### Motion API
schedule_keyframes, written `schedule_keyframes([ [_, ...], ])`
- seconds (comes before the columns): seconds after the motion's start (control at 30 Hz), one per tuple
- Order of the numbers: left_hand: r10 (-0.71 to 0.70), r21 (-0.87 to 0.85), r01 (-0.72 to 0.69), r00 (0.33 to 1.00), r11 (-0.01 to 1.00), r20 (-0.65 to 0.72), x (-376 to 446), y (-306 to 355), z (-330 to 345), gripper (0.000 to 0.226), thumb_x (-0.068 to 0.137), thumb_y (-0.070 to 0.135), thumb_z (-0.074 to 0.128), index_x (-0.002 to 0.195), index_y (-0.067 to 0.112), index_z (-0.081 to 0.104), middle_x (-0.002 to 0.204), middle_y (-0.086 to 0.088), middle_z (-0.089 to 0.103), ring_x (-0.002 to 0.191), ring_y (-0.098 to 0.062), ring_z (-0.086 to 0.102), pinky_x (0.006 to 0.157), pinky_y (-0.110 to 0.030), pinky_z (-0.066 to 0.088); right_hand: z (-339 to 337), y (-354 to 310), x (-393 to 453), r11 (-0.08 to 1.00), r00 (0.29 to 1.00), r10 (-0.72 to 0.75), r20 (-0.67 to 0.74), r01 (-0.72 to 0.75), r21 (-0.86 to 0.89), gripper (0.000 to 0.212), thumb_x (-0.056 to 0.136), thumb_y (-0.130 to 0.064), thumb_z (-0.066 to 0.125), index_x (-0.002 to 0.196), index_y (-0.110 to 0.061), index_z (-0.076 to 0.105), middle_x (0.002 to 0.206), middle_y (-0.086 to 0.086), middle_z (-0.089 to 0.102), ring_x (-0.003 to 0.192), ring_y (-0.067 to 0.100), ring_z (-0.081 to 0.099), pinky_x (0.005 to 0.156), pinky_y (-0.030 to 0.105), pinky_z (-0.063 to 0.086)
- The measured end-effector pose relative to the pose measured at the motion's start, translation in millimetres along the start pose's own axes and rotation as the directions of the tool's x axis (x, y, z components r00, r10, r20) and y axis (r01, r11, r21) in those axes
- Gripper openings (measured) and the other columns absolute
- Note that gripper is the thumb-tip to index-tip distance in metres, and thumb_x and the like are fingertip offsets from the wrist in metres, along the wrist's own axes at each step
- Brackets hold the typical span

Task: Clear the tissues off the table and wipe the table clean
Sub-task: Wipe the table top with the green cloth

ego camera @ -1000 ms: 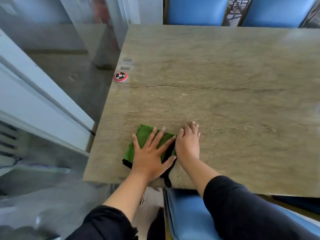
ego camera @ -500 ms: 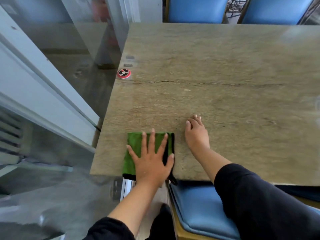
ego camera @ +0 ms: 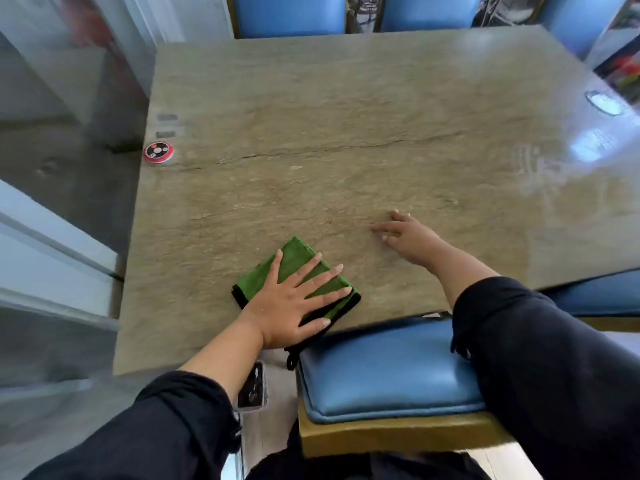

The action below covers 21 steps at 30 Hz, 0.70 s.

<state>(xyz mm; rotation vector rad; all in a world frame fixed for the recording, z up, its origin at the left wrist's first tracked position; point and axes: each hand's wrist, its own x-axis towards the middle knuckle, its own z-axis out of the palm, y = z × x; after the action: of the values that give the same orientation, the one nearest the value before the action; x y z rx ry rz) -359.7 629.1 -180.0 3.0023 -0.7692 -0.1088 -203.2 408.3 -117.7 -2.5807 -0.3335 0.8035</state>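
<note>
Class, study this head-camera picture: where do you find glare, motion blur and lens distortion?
Head view: glare whitens the table at its right side; the right hand and the left margin are smeared by motion, the left hand on the green cloth is sharper; the wide-angle lens bows the table's edges.

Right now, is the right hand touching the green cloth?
Apart. The head view shows the right hand out on the table, bare tabletop between it and the green cloth; only the left hand presses the cloth.
</note>
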Motion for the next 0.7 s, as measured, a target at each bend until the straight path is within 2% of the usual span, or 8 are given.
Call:
schedule_keyframes([
  [0.1,0.160,0.010,-0.161,0.987,0.987,0.017,25,7,-2,0.055,0.094,0.058,0.025,0.145,0.051,0.008,0.159,0.016,0.004,0.148,-0.021,0.000,0.107,-0.072,0.000,-17,12,-10,0.999,0.998,0.046,0.047,-0.045,-0.016,0.038,0.100,-0.027,0.041,0.137,-0.029,0.049,0.159,0.002,0.015,0.146,0.026,0.016,0.115,0.037,0.019],
  [0.17,0.205,0.026,-0.205,0.979,0.978,0.022,40,11,-2,0.055,0.093,0.057,0.028,0.145,0.052,0.009,0.159,0.016,0.007,0.148,-0.020,0.003,0.108,-0.071,0.001,-30,22,-18,0.996,0.990,0.081,0.112,-0.076,-0.046,0.040,0.101,-0.030,0.040,0.141,-0.026,0.045,0.160,0.002,0.013,0.145,0.025,0.017,0.115,0.037,0.017],
  [0.27,0.072,-0.011,-0.072,0.997,0.997,0.002,57,22,-2,0.055,0.092,0.057,0.026,0.143,0.055,0.007,0.158,0.017,0.005,0.148,-0.020,0.003,0.107,-0.072,0.000,-44,49,-32,0.990,0.975,0.138,0.176,-0.129,-0.061,0.041,0.100,-0.033,0.041,0.142,-0.031,0.043,0.160,0.005,0.006,0.147,0.027,0.010,0.118,0.041,0.012],
  [0.33,-0.009,-0.032,0.010,1.000,0.999,0.014,71,34,-5,0.056,0.090,0.060,0.019,0.142,0.057,0.000,0.158,0.018,-0.004,0.148,-0.020,-0.004,0.106,-0.072,-0.006,-49,70,-41,0.982,0.971,0.186,0.148,-0.181,-0.045,0.040,0.100,-0.032,0.042,0.139,-0.037,0.043,0.160,0.008,0.004,0.147,0.030,0.007,0.119,0.045,0.012],
  [0.37,-0.003,-0.032,0.004,1.000,0.999,0.021,79,41,-5,0.056,0.090,0.061,0.017,0.142,0.056,-0.003,0.158,0.018,-0.007,0.148,-0.021,-0.007,0.105,-0.072,-0.009,-50,79,-44,0.979,0.971,0.206,0.122,-0.205,-0.022,0.039,0.100,-0.030,0.042,0.138,-0.038,0.044,0.160,0.010,0.005,0.147,0.030,0.005,0.119,0.045,0.012],
  [0.5,0.230,0.000,-0.231,0.971,0.973,0.057,103,55,-6,0.057,0.091,0.059,0.027,0.144,0.054,0.005,0.159,0.017,0.000,0.148,-0.024,-0.002,0.105,-0.074,-0.004,-55,102,-52,0.969,0.971,0.233,0.046,-0.236,0.071,0.039,0.101,-0.027,0.039,0.140,-0.028,0.045,0.159,0.009,0.012,0.147,0.024,0.007,0.117,0.040,0.012],
  [0.57,0.287,0.020,-0.289,0.955,0.957,0.071,111,55,-5,0.056,0.091,0.061,0.028,0.143,0.055,0.008,0.159,0.017,0.003,0.148,-0.022,0.000,0.105,-0.073,-0.002,-59,113,-54,0.966,0.968,0.246,0.042,-0.248,0.076,0.040,0.102,-0.026,0.038,0.141,-0.024,0.045,0.159,0.009,0.014,0.147,0.023,0.009,0.116,0.037,0.013],
  [0.7,0.185,-0.064,-0.179,0.976,0.982,0.111,148,67,-10,0.052,0.090,0.066,0.015,0.138,0.063,-0.006,0.156,0.024,-0.014,0.146,-0.015,-0.016,0.105,-0.070,-0.012,-62,134,-58,0.944,0.956,0.295,0.008,-0.292,0.156,0.037,0.100,-0.027,0.041,0.137,-0.028,0.048,0.159,0.008,0.014,0.145,0.028,0.017,0.117,0.040,0.017],
])
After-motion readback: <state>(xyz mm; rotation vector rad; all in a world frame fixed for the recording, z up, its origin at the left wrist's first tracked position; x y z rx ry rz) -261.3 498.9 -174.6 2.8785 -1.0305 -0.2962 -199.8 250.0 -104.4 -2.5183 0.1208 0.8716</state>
